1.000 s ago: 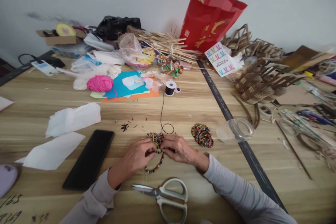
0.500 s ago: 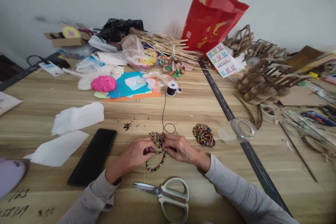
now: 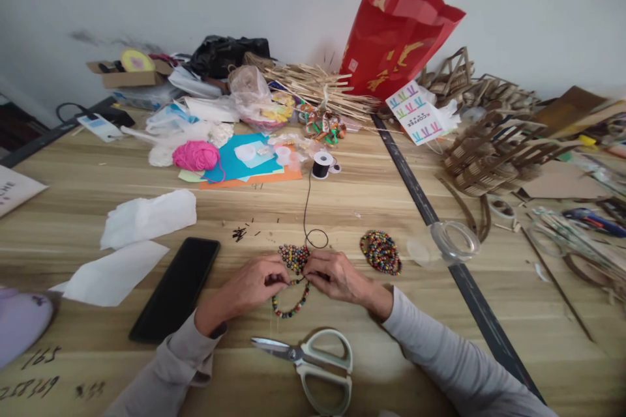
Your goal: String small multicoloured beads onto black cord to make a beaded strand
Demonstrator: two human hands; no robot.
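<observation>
A beaded strand (image 3: 292, 313) is held in a drooping loop at the lower centre of the frame, between the two hands. Its upper left end is pinched by the left hand (image 3: 261, 283), with thumb and forefinger nearly together and the other fingers curled. Its upper right end is gripped by the closed fingertips of the right hand (image 3: 332, 275), where black cord (image 3: 306, 205) is also seen; exactly what is pinched there cannot be told. Loose beads (image 3: 293, 254) are gathered just above the fingertips. The cord is led up to a white-ended spool (image 3: 322, 166), around which more of it is wound.

At the upper left, a round yellow item (image 3: 137, 60) and dark objects are held in an open cardboard box (image 3: 128, 79). At the upper centre, yellow and pink pieces are seen in and around a clear plastic bag (image 3: 248, 86). The inside of the tall red bag (image 3: 357, 45) is hidden. Woven baskets (image 3: 482, 159) are crowded at the right; their contents cannot be made out. Scissors (image 3: 325, 359) are laid open below the strand.
</observation>
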